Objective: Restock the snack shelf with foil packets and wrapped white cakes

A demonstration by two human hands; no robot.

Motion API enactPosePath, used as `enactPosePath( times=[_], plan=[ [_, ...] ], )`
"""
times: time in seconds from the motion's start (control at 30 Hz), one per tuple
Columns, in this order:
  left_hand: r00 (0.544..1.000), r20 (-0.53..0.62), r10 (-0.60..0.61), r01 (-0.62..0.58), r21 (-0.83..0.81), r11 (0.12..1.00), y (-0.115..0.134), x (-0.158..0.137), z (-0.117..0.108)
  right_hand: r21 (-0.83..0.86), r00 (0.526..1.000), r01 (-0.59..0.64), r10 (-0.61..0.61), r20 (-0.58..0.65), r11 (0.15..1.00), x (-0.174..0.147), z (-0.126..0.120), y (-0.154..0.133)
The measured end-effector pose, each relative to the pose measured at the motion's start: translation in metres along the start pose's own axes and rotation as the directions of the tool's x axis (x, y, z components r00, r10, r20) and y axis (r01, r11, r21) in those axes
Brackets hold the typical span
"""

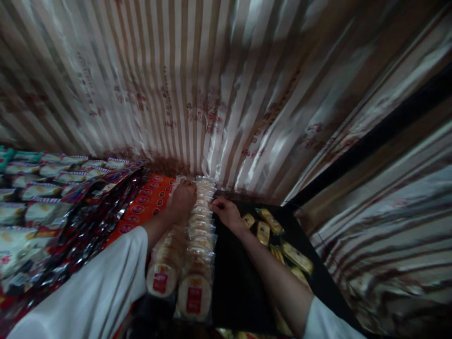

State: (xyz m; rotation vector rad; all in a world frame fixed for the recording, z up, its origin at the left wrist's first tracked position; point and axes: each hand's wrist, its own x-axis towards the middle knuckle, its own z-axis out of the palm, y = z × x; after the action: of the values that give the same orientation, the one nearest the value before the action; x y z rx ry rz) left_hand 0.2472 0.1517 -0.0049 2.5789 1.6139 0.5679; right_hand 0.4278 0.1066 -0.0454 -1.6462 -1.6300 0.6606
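Two long rows of round flat cakes in clear wrappers run away from me, a left row (pixel 165 268) and a right row (pixel 196 268). Both front packs carry red labels. My left hand (pixel 183 200) lies over the far part of the left row, its fingers curled beside the right row. What those fingers hold, if anything, is hidden. On the other side, my right hand (pixel 228 213) has its thumb and fingers pinched together at the right row's wrapper edges. Whether a wrapper is caught between them is too dim to see.
An orange printed sheet (pixel 151 195) and dark shiny packets (pixel 102 230) lie left of the rows, with many pale snack packs (pixel 42 190) beyond. Yellow wrapped cakes (pixel 263 233) are scattered on the black surface (pixel 236 282) at right. A striped curtain (pixel 197 94) hangs behind.
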Motion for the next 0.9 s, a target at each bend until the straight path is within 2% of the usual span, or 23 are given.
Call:
enactPosePath(
  times=[0.1, 0.23, 0.4, 0.47, 0.53, 0.6, 0.67, 0.8, 0.9],
  plan=[
    [0.999, -0.011, 0.053, -0.052, 0.015, 0.999, -0.002, -0.004, -0.004, 0.015, 0.998, -0.019, 0.02, -0.057, 1.0, 0.002, 0.003, -0.002],
    [0.991, 0.032, 0.134, -0.134, 0.006, 0.991, -0.008, -0.01, -0.006, 0.027, 0.994, -0.027, 0.029, -0.101, 0.999, 0.004, 0.008, -0.002],
    [0.991, 0.092, 0.101, -0.1, -0.018, 0.995, -0.004, -0.015, -0.007, -0.012, 0.987, -0.091, 0.088, -0.135, 0.996, -0.005, 0.003, -0.006],
    [0.993, 0.091, 0.071, -0.07, -0.022, 0.997, -0.001, -0.015, -0.008, -0.067, 0.989, -0.12, 0.113, -0.096, 0.991, -0.012, -0.002, -0.009],
    [0.995, 0.078, 0.063, -0.061, -0.025, 0.998, 0.001, -0.016, -0.008, -0.083, 0.996, -0.093, 0.092, -0.008, 0.992, -0.018, -0.006, -0.01],
    [0.996, 0.079, 0.048, -0.045, -0.031, 0.998, 0.002, -0.016, -0.008, -0.042, 0.995, -0.047, 0.05, 0.081, 0.998, -0.021, -0.008, -0.009],
    [0.997, 0.07, 0.038, -0.035, -0.041, 0.999, 0.002, -0.017, -0.008, 0.009, 0.993, -0.023, 0.022, 0.116, 1.0, -0.02, -0.006, -0.006],
    [0.995, 0.01, 0.098, -0.097, -0.057, 0.994, 0.001, -0.026, -0.013, 0.053, 0.998, -0.042, 0.039, 0.051, 0.998, -0.016, 0.001, -0.003],
    [0.982, 0.038, 0.183, -0.182, -0.028, 0.983, 0.002, -0.035, -0.017, 0.062, 0.998, -0.059, 0.058, 0.003, 0.996, -0.016, 0.007, -0.005]
  ],
)
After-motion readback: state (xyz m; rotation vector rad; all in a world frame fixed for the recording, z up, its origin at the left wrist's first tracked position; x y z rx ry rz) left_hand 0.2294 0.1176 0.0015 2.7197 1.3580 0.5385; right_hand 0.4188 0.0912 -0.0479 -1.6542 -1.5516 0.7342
